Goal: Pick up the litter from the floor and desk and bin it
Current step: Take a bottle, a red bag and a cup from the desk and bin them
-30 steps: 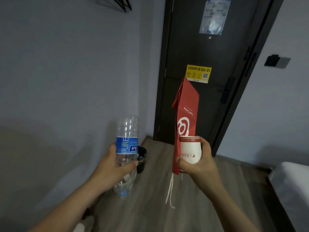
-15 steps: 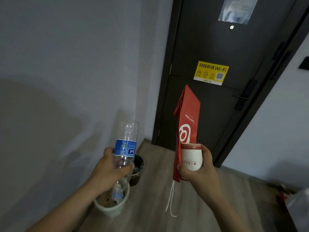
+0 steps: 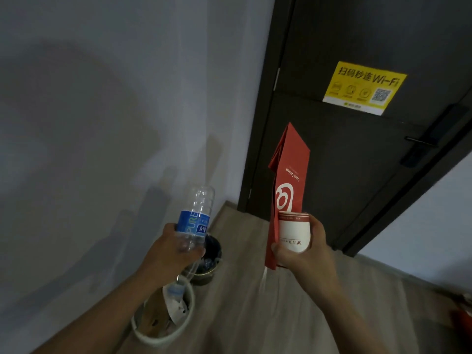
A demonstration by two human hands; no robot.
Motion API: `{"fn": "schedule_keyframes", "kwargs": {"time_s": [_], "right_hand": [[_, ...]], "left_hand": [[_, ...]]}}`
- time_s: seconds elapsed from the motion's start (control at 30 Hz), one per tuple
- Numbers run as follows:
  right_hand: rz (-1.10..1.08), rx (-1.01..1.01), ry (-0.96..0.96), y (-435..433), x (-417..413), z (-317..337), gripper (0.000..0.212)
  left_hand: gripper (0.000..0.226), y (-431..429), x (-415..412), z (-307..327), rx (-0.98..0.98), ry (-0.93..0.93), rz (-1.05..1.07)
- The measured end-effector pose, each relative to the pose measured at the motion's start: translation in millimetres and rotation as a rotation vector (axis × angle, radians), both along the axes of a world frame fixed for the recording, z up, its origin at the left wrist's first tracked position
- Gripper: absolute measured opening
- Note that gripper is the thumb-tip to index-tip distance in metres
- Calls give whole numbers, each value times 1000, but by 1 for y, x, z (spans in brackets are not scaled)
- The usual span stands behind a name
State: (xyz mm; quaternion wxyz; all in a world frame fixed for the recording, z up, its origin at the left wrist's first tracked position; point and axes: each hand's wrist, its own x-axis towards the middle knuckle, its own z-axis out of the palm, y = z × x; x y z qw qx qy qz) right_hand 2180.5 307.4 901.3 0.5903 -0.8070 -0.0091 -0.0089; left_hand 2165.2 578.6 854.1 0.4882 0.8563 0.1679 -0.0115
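My left hand grips a clear plastic water bottle with a blue label, cap end tilted down over a pale round bin on the floor by the wall. Paper scraps lie inside that bin. A dark round bin stands just behind it, partly hidden by my hand and the bottle. My right hand holds a white paper cup with a red rim together with a flat red paper bag that sticks up; the bag's white string handles hang below my hand.
A dark door with a yellow Wi-Fi sticker and a handle fills the upper right. A grey wall runs along the left. The floor is wood-look planks. Something red shows at the right edge.
The view has come closer to the door and tipped down; the pale bin has come fully into sight beneath the bottle. Both hands keep their hold.
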Motion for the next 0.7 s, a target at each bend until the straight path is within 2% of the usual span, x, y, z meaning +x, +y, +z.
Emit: {"fn": "schedule_keyframes", "kwargs": {"time_s": [0.27, 0.5, 0.63, 0.7], "right_hand": [[150, 22, 147, -3, 133, -60, 82], [172, 4, 283, 8, 189, -119, 85], [146, 0, 358, 14, 216, -154, 83], [140, -9, 393, 17, 229, -173, 84]], "left_hand": [[49, -15, 79, -67, 33, 188, 129], [32, -5, 121, -137, 22, 363, 209], [30, 8, 155, -179, 44, 433, 222], [40, 16, 171, -199, 86, 513, 208]]}}
